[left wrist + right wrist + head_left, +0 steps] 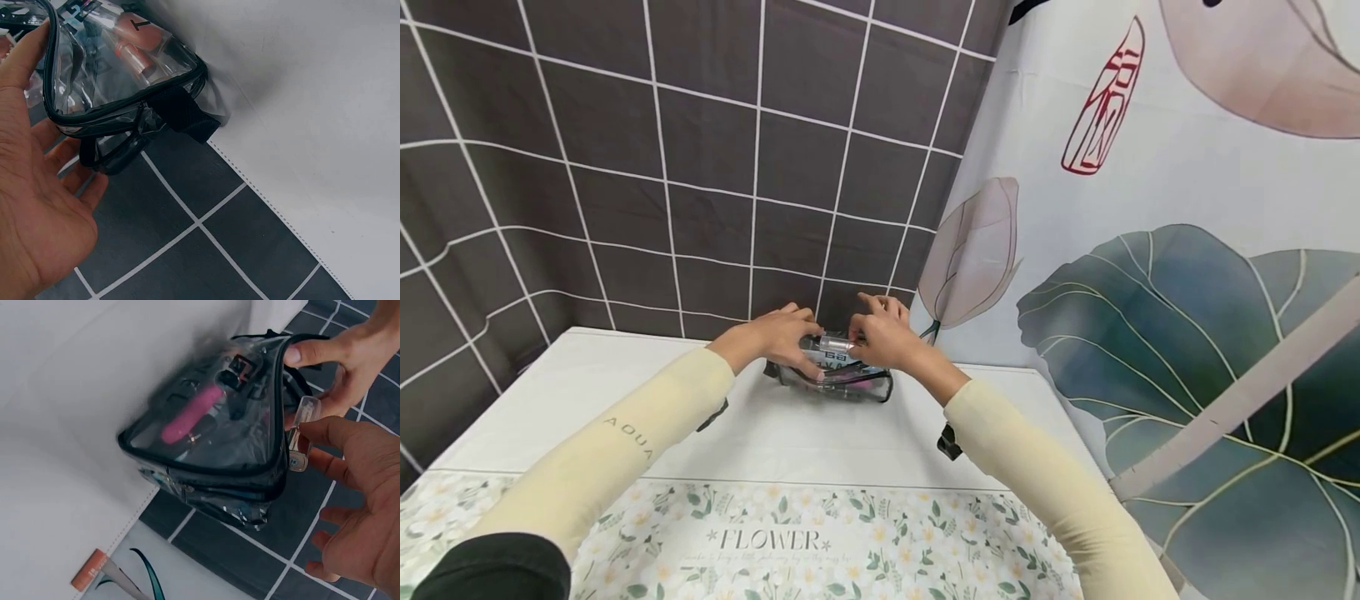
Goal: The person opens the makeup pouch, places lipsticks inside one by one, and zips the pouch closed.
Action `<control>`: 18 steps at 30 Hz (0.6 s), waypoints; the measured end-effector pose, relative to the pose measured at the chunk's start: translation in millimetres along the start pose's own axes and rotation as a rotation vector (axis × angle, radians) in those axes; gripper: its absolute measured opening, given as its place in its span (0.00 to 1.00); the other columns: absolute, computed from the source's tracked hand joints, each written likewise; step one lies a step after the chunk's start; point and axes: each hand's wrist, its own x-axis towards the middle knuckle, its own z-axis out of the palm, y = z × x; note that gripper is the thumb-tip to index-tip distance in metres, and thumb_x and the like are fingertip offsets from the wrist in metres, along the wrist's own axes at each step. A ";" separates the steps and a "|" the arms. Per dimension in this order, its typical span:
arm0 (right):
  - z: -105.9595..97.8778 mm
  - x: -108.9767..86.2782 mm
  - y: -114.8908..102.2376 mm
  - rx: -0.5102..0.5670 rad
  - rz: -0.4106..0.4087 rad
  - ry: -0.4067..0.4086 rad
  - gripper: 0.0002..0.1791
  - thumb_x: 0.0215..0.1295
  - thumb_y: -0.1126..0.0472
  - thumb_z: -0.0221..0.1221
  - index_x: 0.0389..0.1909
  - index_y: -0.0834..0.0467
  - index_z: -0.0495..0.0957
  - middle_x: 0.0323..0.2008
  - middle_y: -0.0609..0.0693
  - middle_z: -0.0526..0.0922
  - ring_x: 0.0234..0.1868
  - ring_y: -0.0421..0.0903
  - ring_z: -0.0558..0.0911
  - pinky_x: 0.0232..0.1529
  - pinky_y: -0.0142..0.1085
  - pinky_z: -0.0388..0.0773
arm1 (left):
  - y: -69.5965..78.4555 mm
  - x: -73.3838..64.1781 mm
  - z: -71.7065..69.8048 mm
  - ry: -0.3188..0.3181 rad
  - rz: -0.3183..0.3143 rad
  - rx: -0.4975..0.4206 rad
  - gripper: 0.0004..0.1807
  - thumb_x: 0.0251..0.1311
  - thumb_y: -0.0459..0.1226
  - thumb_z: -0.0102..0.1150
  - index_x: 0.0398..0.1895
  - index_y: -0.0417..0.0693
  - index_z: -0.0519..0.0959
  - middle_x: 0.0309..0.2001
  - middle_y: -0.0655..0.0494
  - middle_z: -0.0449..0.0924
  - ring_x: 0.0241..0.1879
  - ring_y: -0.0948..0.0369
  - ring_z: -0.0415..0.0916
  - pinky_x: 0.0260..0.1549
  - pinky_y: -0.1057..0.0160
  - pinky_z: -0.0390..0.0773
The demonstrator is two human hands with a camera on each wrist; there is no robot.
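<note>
A clear cosmetic bag [868,387] with black trim lies on the white table, near its back edge. My left hand [782,337] holds the bag's rim, thumb on the near side and fingers behind, as the left wrist view shows. My right hand [369,494] pinches a small clear tube [308,411] between thumb and index finger at the bag's opening; its other fingers are loosely bent. Through the bag's clear wall a pink tube [192,415] shows in the right wrist view. Peach-coloured containers [137,31] show inside it in the left wrist view.
An orange piece [90,570] with small lettering lies by the table's edge in the right wrist view. A dark cloth [715,125] with white grid lines hangs behind the table, and a floral curtain [1037,83] hangs at the right. A flower-patterned mat [775,575] covers the front.
</note>
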 end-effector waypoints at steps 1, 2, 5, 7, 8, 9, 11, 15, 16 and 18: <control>1.4 0.6 -1.2 -0.001 -0.001 -0.002 0.07 0.77 0.51 0.70 0.45 0.50 0.87 0.91 0.63 0.56 0.88 0.71 0.55 0.86 0.72 0.52 | 7.3 -6.1 -5.5 -0.003 0.004 0.009 0.56 0.55 0.73 0.73 0.80 0.50 0.79 0.74 0.44 0.75 0.69 0.46 0.69 0.73 0.37 0.76; 2.9 1.4 -2.5 -0.002 -0.003 -0.003 0.07 0.77 0.51 0.71 0.45 0.50 0.87 0.91 0.64 0.56 0.88 0.71 0.55 0.86 0.72 0.51 | 10.3 -7.8 -8.7 -0.007 -0.002 -0.002 0.55 0.55 0.73 0.73 0.80 0.50 0.79 0.74 0.44 0.75 0.68 0.46 0.70 0.71 0.37 0.77; 7.1 2.5 -4.8 -0.009 -0.008 -0.002 0.08 0.77 0.51 0.71 0.46 0.51 0.88 0.90 0.65 0.57 0.88 0.72 0.56 0.86 0.72 0.52 | 23.1 -17.8 -17.6 -0.023 -0.013 -0.008 0.54 0.59 0.69 0.73 0.82 0.48 0.77 0.77 0.42 0.73 0.70 0.44 0.69 0.75 0.38 0.75; 9.7 2.8 -5.8 -0.003 -0.007 -0.005 0.09 0.77 0.52 0.72 0.47 0.52 0.89 0.90 0.65 0.57 0.88 0.72 0.56 0.86 0.73 0.51 | 27.5 -20.8 -20.0 -0.028 -0.016 -0.001 0.53 0.60 0.69 0.72 0.83 0.48 0.76 0.78 0.42 0.72 0.71 0.44 0.69 0.76 0.38 0.75; 11.0 2.9 -6.1 -0.001 -0.005 -0.007 0.10 0.77 0.52 0.72 0.49 0.52 0.89 0.90 0.65 0.57 0.88 0.72 0.56 0.86 0.73 0.51 | 29.1 -21.5 -21.0 -0.032 -0.019 -0.004 0.53 0.61 0.68 0.72 0.83 0.48 0.76 0.79 0.42 0.72 0.72 0.44 0.68 0.77 0.38 0.74; 12.2 2.9 -6.4 0.001 -0.003 -0.011 0.10 0.76 0.52 0.72 0.50 0.53 0.89 0.90 0.65 0.57 0.88 0.72 0.56 0.86 0.74 0.51 | 30.1 -21.6 -20.7 -0.036 -0.025 -0.007 0.53 0.61 0.68 0.72 0.83 0.47 0.75 0.79 0.42 0.71 0.73 0.44 0.67 0.78 0.37 0.73; 14.3 2.6 -6.3 0.004 0.001 -0.014 0.11 0.76 0.52 0.71 0.51 0.53 0.90 0.90 0.65 0.57 0.88 0.72 0.57 0.86 0.74 0.51 | 30.0 -21.3 -20.4 -0.038 -0.021 -0.009 0.53 0.62 0.68 0.72 0.83 0.47 0.75 0.79 0.41 0.71 0.74 0.43 0.67 0.78 0.36 0.73; 15.0 1.5 -5.4 0.011 0.001 -0.007 0.12 0.75 0.53 0.72 0.52 0.54 0.90 0.90 0.65 0.57 0.87 0.71 0.57 0.86 0.74 0.51 | 15.8 -12.0 -10.2 -0.018 -0.003 -0.003 0.54 0.59 0.72 0.71 0.81 0.49 0.78 0.77 0.41 0.73 0.71 0.44 0.68 0.73 0.38 0.77; 14.3 1.1 -5.1 0.016 0.001 -0.002 0.12 0.75 0.53 0.72 0.52 0.54 0.90 0.90 0.65 0.57 0.87 0.71 0.57 0.86 0.74 0.51 | 10.7 -8.5 -6.8 -0.013 -0.002 0.004 0.55 0.58 0.74 0.71 0.81 0.50 0.78 0.76 0.41 0.73 0.70 0.44 0.69 0.72 0.38 0.77; 11.8 0.0 -4.7 0.030 0.003 0.005 0.11 0.76 0.53 0.72 0.52 0.54 0.89 0.90 0.65 0.57 0.87 0.72 0.57 0.86 0.74 0.51 | -4.3 2.7 4.6 0.006 0.001 0.009 0.57 0.55 0.77 0.71 0.80 0.52 0.79 0.75 0.44 0.74 0.68 0.46 0.69 0.69 0.39 0.79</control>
